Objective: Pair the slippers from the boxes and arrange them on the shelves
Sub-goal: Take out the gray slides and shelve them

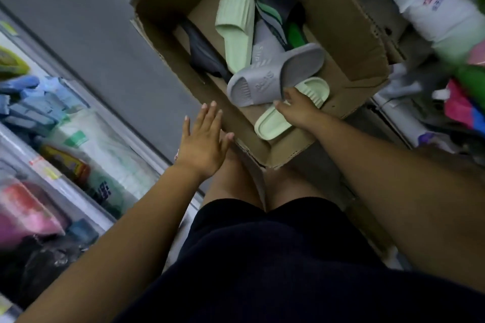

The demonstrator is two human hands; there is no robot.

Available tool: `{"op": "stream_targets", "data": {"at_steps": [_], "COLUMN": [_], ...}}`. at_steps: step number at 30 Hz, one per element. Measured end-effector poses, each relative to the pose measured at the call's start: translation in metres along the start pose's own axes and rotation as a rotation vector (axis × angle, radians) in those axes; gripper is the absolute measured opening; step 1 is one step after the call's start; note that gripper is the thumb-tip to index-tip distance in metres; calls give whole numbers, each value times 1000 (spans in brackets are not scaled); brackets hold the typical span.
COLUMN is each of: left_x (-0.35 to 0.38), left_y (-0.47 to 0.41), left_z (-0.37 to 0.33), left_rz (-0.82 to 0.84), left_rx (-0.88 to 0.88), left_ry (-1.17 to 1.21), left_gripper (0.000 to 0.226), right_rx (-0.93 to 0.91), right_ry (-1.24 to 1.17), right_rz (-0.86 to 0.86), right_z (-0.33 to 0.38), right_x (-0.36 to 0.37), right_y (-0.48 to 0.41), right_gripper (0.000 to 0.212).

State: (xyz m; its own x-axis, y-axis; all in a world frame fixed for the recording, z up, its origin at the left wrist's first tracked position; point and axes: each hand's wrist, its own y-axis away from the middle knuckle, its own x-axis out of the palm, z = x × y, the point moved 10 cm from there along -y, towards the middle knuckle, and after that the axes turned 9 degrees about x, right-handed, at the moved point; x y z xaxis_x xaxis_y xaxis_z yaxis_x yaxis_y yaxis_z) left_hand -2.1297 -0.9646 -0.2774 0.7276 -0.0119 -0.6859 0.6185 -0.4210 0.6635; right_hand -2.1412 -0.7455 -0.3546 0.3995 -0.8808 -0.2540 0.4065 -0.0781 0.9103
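In the near part of the cardboard box, the right hand grasps a grey slipper by its side edge, light and bendable foam I think, while the left hand hovers spread and empty.

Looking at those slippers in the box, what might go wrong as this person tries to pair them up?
1. The right hand grips a grey slipper that lies over a pale green slipper; lifting it could drag that one along.
2. The two grey slippers overlap, so the second grey slipper may shift or get overlooked.
3. The left hand is open beside the cardboard box, not steadying it, so the box might slide.
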Motion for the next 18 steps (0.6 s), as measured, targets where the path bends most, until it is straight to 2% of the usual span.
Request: {"op": "stream_targets", "data": {"at_steps": [3,7,10,13,15,18], "left_x": [4,-20,-50,-64,-75,-98], "left_y": [-10,-21,-37,-56,-65,-68], "left_z": [1,3,8,1,0,8], "left_rz": [85,15,-99,-32,5,-91], "left_rx": [39,71,-60,-58,-30,-21], "left_ry": [-6,54,333,596,564,565], "left_gripper": [64,64,54,60,57,42], "right_rx": [49,76,5,-55,-98,-157], "right_ry": [-193,-297,-392,-490,-553,-655], "right_rz": [-12,-145,-168,-162,-170,-215], "right_z": [2,3,13,25,36,53], "right_x": [4,-1,-8,-21,-31,-44], "right_y": [-20,-24,-9,17,35,51], "right_gripper": [43,27,25,22,18,11]}}
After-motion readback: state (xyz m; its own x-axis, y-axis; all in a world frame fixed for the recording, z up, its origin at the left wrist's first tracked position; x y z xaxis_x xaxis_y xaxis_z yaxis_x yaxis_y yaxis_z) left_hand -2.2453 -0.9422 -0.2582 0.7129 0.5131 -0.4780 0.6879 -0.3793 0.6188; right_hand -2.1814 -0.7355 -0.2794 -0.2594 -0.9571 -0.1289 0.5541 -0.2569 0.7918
